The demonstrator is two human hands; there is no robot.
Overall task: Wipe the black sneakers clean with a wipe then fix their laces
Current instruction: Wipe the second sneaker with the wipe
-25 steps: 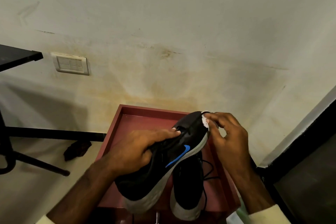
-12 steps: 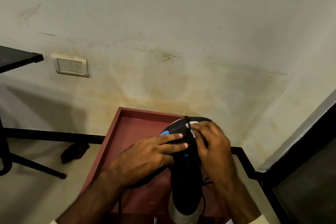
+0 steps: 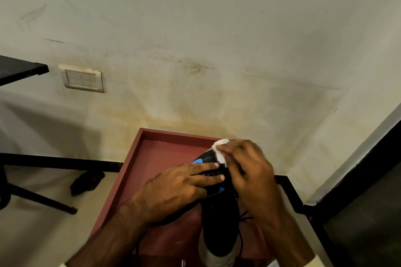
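The far sneaker (image 3: 207, 156) is black with bright blue marks on its side. The near sneaker (image 3: 219, 223) is black too, with a white toe. The wipe (image 3: 220, 150) is plain white and the tray (image 3: 173, 135) a dull, unpatterned maroon. The wall (image 3: 195, 28) is off-white, blotched with yellow-brown stains and faint grey scuffs. The switch plate (image 3: 83, 79) is cream, the skirting (image 3: 65, 161) black, the floor (image 3: 43, 234) pale beige, and the rag (image 3: 86, 182) dark brown.
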